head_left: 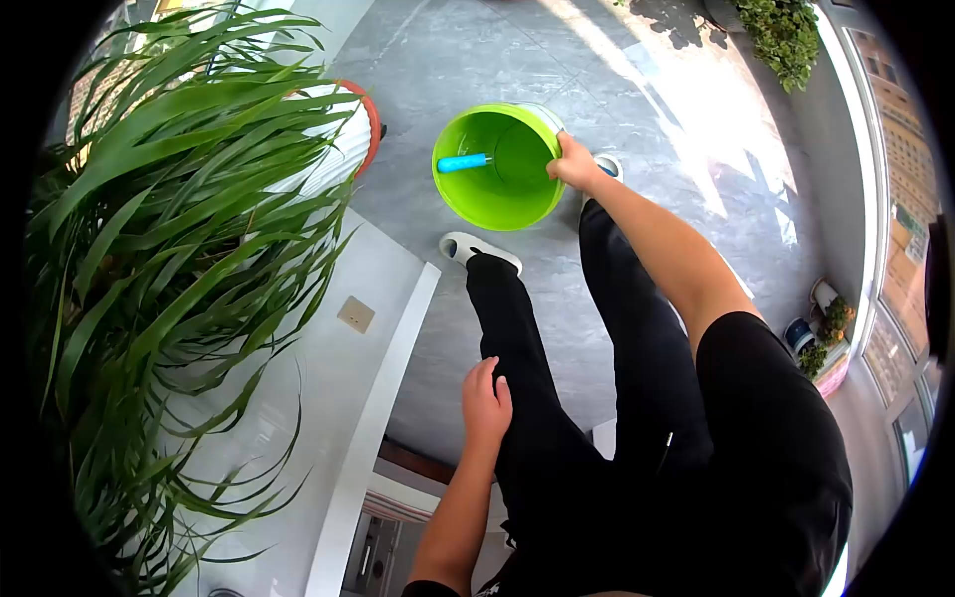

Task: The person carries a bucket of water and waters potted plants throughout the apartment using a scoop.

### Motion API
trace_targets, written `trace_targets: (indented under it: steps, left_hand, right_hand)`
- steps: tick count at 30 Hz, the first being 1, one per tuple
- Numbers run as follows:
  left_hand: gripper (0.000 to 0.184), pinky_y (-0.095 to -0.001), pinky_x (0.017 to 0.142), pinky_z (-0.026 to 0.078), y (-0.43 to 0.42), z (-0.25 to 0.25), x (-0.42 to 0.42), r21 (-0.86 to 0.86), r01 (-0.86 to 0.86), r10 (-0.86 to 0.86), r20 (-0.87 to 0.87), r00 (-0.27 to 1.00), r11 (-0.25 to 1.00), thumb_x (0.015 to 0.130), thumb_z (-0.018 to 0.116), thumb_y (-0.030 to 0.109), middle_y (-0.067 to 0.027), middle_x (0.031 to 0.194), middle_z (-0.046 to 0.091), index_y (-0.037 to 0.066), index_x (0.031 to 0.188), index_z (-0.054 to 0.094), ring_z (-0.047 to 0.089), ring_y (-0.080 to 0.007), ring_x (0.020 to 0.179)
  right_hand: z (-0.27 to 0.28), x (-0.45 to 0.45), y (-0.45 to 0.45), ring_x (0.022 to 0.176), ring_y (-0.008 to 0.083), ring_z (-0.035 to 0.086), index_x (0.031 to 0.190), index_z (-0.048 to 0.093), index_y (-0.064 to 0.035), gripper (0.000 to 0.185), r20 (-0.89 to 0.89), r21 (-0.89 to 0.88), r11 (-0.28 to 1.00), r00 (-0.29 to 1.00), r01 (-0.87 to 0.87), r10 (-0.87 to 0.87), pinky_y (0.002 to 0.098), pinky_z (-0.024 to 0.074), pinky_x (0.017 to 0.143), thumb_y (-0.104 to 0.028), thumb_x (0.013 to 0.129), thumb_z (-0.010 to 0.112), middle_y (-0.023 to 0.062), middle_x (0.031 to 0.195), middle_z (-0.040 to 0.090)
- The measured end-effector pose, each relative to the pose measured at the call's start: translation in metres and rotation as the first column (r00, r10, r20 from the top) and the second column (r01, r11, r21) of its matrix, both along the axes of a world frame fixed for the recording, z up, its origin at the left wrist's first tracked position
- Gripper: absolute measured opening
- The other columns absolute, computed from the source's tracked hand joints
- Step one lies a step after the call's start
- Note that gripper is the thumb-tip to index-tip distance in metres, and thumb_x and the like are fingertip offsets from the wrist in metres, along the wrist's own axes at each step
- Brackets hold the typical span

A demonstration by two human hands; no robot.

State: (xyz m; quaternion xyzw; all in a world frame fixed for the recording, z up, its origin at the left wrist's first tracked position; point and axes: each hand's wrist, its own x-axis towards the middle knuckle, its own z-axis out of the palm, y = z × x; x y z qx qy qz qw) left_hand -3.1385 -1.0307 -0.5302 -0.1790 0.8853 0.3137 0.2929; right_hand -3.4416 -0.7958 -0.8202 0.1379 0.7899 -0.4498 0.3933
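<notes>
1. Bucket (524,149): green, mouth turned up toward the person, over the grey floor (647,109), nearer the floor's left edge than its right. Whether its base rests on the floor, I cannot tell.
2. Right hand (574,165): fingers closed on the bucket's rim, gripping it at the right side; arm stretched forward.
3. Blue handle (462,162): within the bucket's mouth, close to the left part of the rim, lying crosswise. What it belongs to cannot be made out.
4. Left hand (486,403): hangs beside the left thigh, fingers loosely bent and together, thumb a little apart from them.
5. Shoes: one pale shoe (479,251) just below the bucket, near the corner of the white wall (328,398); the other (608,165) beside the right hand, partly hidden.
6. Floor's left edge: pot (370,129) with an orange-red rim, long leaves (199,209) spreading in front of it and over the wall.
7. Floor's right edge: small potted plants (814,338) under the window (900,179). Sunlight crosses the floor's far right part.
</notes>
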Motion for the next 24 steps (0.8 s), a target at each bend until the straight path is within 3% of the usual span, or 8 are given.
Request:
trace_targets:
  steps: [3, 5, 12, 14, 18, 20, 24]
  left_hand:
    - [0.036, -0.049, 0.105, 0.045, 0.007, -0.049, -0.005, 0.022, 0.052, -0.051, -0.04, 0.998, 0.998, 0.095, 0.059, 0.011, -0.0199, 0.129, 0.063, 0.001, 0.129, 0.06, 0.058, -0.0409, 0.119]
    - [0.035, -0.0518, 0.106, 0.044, 0.018, -0.044, -0.013, 0.033, 0.039, -0.037, -0.068, 0.997, 0.999, 0.095, 0.058, 0.012, -0.02, 0.131, 0.062, 0.0, 0.128, 0.061, 0.057, -0.0411, 0.12]
    - [0.039, -0.0517, 0.105, 0.044, -0.007, -0.054, -0.029, 0.035, 0.048, -0.045, -0.066, 0.997, 0.998, 0.093, 0.057, 0.015, -0.0209, 0.135, 0.059, 0.0, 0.129, 0.061, 0.055, -0.0426, 0.124]
    - [0.039, -0.0516, 0.104, 0.044, -0.01, -0.054, -0.033, 0.041, 0.068, -0.065, -0.065, 0.996, 0.997, 0.093, 0.057, 0.015, -0.0206, 0.136, 0.059, 0.0, 0.129, 0.061, 0.055, -0.0425, 0.123]
    - [0.038, -0.0516, 0.104, 0.045, -0.022, -0.057, -0.041, 0.019, 0.113, -0.112, -0.062, 0.992, 0.993, 0.092, 0.058, 0.014, -0.02, 0.136, 0.059, 0.001, 0.128, 0.061, 0.056, -0.0421, 0.123]
    - [0.038, -0.0517, 0.103, 0.045, -0.026, -0.057, -0.046, 0.015, 0.127, -0.126, -0.058, 0.99, 0.992, 0.092, 0.058, 0.014, -0.0198, 0.136, 0.059, 0.002, 0.127, 0.061, 0.056, -0.0421, 0.123]
    - [0.038, -0.0518, 0.104, 0.044, -0.029, -0.058, -0.053, 0.007, 0.155, -0.154, -0.057, 0.986, 0.988, 0.091, 0.059, 0.014, -0.0192, 0.136, 0.058, 0.002, 0.127, 0.061, 0.055, -0.0418, 0.123]
  right_hand:
    - [-0.035, -0.038, -0.001, 0.085, 0.0294, 0.069, 0.111, 0.053, -0.0011, 0.044, 0.012, -0.063, 0.997, 0.999, 0.05, -0.05, 0.0388, 0.052, 0.077, -0.009, 0.07, 0.066, 0.0183, 0.091, 0.068]
    - [-0.045, -0.052, 0.003, 0.099, 0.0375, 0.065, 0.113, 0.056, -0.0031, 0.05, 0.012, -0.128, 0.989, 0.997, -0.068, 0.07, 0.0424, 0.051, 0.085, -0.013, 0.066, 0.069, 0.0214, 0.099, 0.067]
    - [-0.068, -0.109, 0.03, 0.097, 0.0352, 0.065, 0.114, 0.058, -0.0045, 0.049, 0.032, -0.076, 0.978, 0.98, -0.193, 0.196, 0.0433, 0.0509, 0.083, -0.009, 0.066, 0.067, 0.0203, 0.098, 0.067]
    - [-0.076, -0.124, 0.041, 0.102, 0.0396, 0.066, 0.119, 0.056, -0.0049, 0.049, 0.001, 0.063, 0.923, 0.925, -0.38, 0.381, 0.046, 0.0514, 0.086, -0.009, 0.071, 0.064, 0.0237, 0.105, 0.068]
    - [-0.087, -0.128, 0.039, 0.109, 0.0436, 0.065, 0.125, 0.054, -0.006, 0.048, -0.068, 0.259, 0.884, 0.906, -0.389, 0.418, 0.049, 0.0517, 0.089, -0.011, 0.078, 0.061, 0.0263, 0.112, 0.068]
    - [-0.077, -0.135, 0.038, 0.114, 0.0441, 0.064, 0.128, 0.053, -0.0082, 0.046, 0.034, 0.355, 0.836, 0.9, -0.418, 0.435, 0.0509, 0.0518, 0.093, -0.013, 0.082, 0.059, 0.0257, 0.119, 0.068]
    - [-0.053, -0.118, 0.024, 0.105, 0.0426, 0.065, 0.119, 0.056, -0.0085, 0.036, -0.06, 0.449, 0.832, 0.918, -0.325, 0.391, 0.051, 0.0518, 0.088, -0.01, 0.083, 0.061, 0.0228, 0.109, 0.069]
